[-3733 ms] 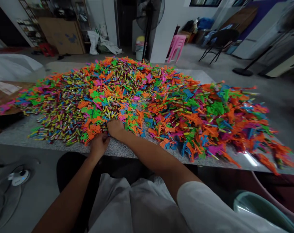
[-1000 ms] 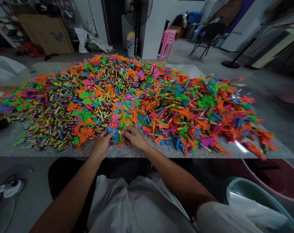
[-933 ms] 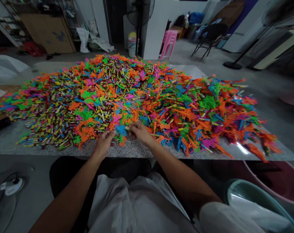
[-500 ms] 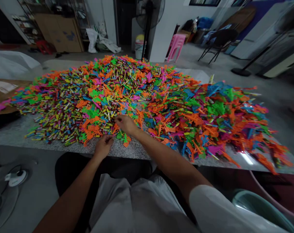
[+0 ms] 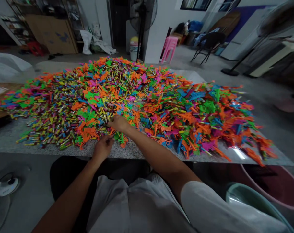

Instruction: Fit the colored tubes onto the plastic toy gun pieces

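Observation:
A broad heap of small plastic toy guns [image 5: 88,133] in orange, green, blue and pink is mixed with slim, short tubes [image 5: 61,124] in yellow, maroon and blue. At the heap's near edge, my left hand [image 5: 103,149] has its thumb and fingers curled together; anything between them is too small and dark to name. Just beyond it and to the right, my right hand [image 5: 119,123] is closed in a pinch, fingertips down among the tubes. Its fingers hide whatever they grip. A few green and orange toy guns [image 5: 122,139] lie below the right wrist.
The heap spreads across a speckled grey tabletop [image 5: 134,152], whose front edge runs before my lap. Below its right end stand a green tub [image 5: 249,200] and a pink tub [image 5: 283,184]. Beyond the table are a standing fan [image 5: 142,19] and stacked pink stools [image 5: 170,47].
The whole view has shifted, so the heap appears further left. My right fingertips are slightly lower against the tubes. My left hand has come a little closer to the right one.

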Motion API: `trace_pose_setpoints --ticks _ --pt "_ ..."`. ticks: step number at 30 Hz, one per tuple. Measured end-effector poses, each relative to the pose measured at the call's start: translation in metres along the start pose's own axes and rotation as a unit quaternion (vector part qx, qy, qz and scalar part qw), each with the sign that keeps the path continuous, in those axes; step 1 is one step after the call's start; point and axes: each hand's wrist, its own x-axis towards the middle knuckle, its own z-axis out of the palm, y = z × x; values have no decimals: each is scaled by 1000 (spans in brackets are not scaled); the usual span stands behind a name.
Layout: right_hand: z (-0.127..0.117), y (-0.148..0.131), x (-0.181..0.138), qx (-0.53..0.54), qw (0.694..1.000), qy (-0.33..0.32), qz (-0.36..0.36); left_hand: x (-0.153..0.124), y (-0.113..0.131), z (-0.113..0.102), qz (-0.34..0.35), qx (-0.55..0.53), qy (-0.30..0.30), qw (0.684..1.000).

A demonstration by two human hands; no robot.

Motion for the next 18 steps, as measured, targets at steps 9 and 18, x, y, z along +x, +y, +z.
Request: trace_pose_setpoints --ticks 9,18 --pt "-18 108 -103 352 924 110 98 10 51 24 51 251 -54 965" --pt "32 106 -148 371 923 87 61 6 60 40 70 211 -87 971"
